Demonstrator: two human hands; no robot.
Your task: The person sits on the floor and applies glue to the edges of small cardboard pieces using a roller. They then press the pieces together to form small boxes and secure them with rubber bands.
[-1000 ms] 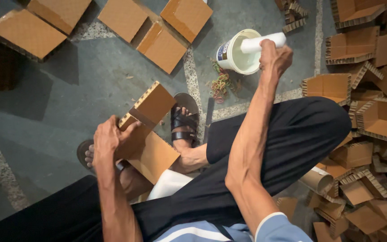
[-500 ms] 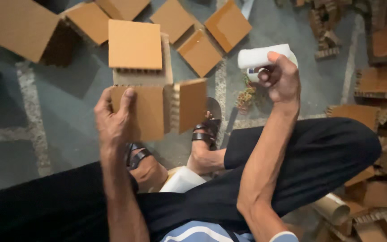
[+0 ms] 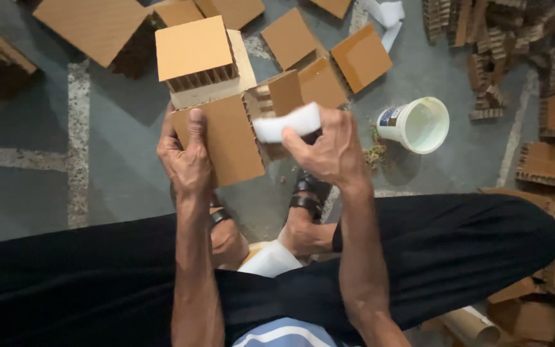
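The left hand point(image 3: 189, 160) is at centre left of the frame, fingers clenched around the edge of a brown honeycomb-cardboard assembly of square panels point(image 3: 226, 132), thumb pressed flat on its front face. The assembly is held above the grey concrete floor point(image 3: 117, 154), in the upper centre of the frame. The right hand point(image 3: 332, 151), at centre, grips a white rectangular foam block point(image 3: 287, 122) between fingers and thumb; the block touches the right side of the assembly. A white plastic bucket with white liquid point(image 3: 415, 125) stands on the floor at upper right, well apart from both hands. Loose flat brown cardboard squares point(image 3: 361, 56) lie along the top edge. Stacked honeycomb cardboard offcuts point(image 3: 547, 148) fill the right edge. Black sandals point(image 3: 306, 193) are visible below the hands.
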